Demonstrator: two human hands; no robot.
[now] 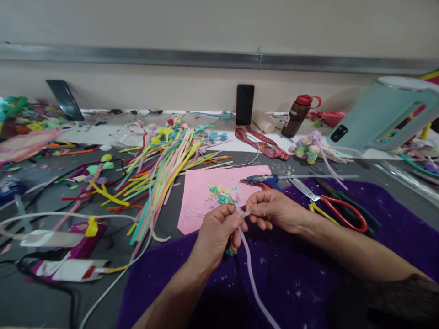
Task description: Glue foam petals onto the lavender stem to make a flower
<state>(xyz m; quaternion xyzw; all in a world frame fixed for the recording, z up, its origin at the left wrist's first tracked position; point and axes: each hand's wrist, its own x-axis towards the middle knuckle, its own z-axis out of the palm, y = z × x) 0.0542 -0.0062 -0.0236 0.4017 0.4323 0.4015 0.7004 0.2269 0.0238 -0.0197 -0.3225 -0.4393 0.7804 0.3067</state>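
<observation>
A purple cloth (291,283) fills the lower centre of the frame, with a pink sheet (202,192) just above it. At centre, the left hand (216,233) and right hand (274,210) meet, each pinching the upper end of a lilac strip (252,274). The strip's length trails from the pinch down between the forearms, slanting toward the bottom right.

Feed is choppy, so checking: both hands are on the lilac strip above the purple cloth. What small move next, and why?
Probably a small twist of the short end of the lilac strip with the right hand: its fingertips pinch that end, the left hand grips the strip just below, and the long tail hangs free over the purple cloth.
</observation>
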